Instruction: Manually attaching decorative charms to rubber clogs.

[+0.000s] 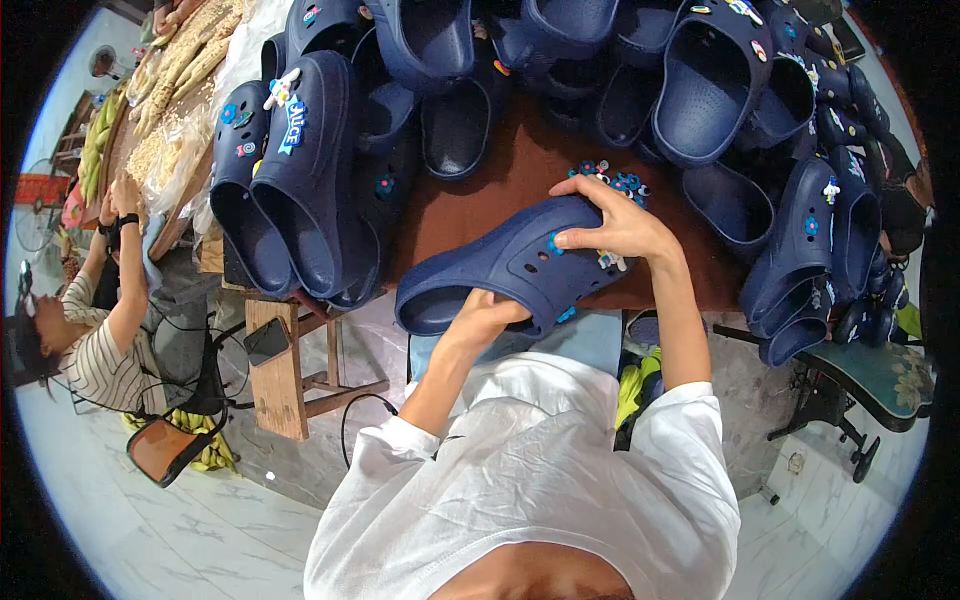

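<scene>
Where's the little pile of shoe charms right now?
In the head view, the pile of charms lies on the brown table just beyond the right hand, between the held navy clog and the heaped clogs behind.

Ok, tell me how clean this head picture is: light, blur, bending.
Head view: even soft light, no hard glare; the navy clog held by the left hand and right hand is sharp; the fisheye bends the table edge and the floor tiles toward the rim; black corners ring the picture.
</scene>
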The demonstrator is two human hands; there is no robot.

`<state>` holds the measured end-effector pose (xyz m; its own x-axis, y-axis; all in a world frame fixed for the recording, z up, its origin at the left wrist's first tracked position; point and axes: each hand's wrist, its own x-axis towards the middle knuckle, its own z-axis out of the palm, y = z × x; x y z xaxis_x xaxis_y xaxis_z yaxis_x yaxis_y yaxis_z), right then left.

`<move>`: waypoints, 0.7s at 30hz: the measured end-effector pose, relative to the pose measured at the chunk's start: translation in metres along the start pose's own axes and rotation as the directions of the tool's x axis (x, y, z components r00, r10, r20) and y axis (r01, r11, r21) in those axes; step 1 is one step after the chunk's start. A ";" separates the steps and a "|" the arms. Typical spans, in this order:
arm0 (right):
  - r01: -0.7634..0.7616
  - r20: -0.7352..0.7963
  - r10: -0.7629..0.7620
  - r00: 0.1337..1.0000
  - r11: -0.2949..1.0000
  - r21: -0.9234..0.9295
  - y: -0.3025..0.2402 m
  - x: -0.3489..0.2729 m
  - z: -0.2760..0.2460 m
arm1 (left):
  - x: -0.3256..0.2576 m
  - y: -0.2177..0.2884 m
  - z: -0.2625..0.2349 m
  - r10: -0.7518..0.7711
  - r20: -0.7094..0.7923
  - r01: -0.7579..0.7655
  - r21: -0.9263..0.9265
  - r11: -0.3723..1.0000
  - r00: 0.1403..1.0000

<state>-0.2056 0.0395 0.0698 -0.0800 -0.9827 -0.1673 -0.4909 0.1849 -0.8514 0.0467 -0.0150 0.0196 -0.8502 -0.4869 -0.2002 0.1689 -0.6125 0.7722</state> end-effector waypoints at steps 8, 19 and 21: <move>-0.050 -0.193 0.005 0.981 0.972 -0.230 -0.012 -0.003 0.031 | 0.001 0.009 -0.007 -0.244 -0.238 0.174 -0.280 0.944 0.940; 0.053 -0.456 -0.068 0.888 0.998 -0.045 0.014 -0.022 0.034 | -0.015 0.027 -0.006 -0.302 -0.430 0.185 -0.293 0.938 0.851; 0.013 -0.600 0.007 0.800 0.999 0.030 0.036 -0.033 0.023 | -0.016 0.027 -0.006 -0.299 -0.441 0.168 -0.312 0.935 0.846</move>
<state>-0.2009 0.0785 0.0327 -0.5880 -0.7932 0.1580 -0.4659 0.1725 -0.8679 0.0675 -0.0275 0.0402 -0.5502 -0.5038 -0.6660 0.1707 -0.8485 0.5008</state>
